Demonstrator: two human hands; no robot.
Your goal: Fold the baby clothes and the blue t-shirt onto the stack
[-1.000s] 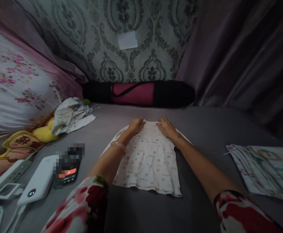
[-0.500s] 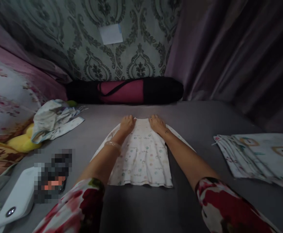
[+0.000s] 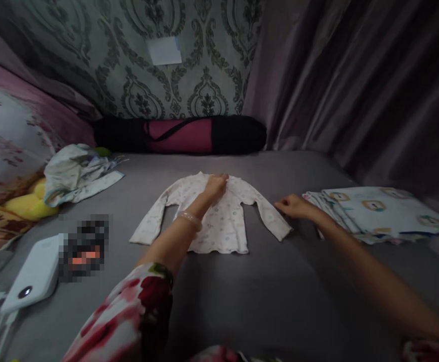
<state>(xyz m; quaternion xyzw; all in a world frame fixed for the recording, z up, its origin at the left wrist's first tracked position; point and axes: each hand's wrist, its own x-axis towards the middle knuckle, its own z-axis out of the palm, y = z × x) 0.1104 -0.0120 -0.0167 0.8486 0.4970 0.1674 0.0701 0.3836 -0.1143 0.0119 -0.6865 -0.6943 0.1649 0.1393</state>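
A small white long-sleeved shirt [image 3: 227, 221] with a faint print lies spread on the grey sheet, both sleeves slanting outward and down. My left hand [image 3: 216, 185] rests at its neckline, with the fingers curled; whether they pinch the cloth is hidden. Beside the outer edge of the right sleeve is my right hand [image 3: 295, 206], its fingers drawn together; anything between them is too small to make out.
Folded printed cloths [image 3: 377, 211] lie at the right. On the left are a crumpled garment [image 3: 76, 173], a yellow plush thing [image 3: 29, 206], a white power bank [image 3: 34, 274] and a blurred dark object [image 3: 86, 249]. A black and pink bag [image 3: 182, 134] lies along the wall.
My right hand has left the shirt's neckline and moved right, near the sleeve. My left hand has shifted towards the middle of the neckline. Both sleeves now show fully, and the view has shifted slightly.
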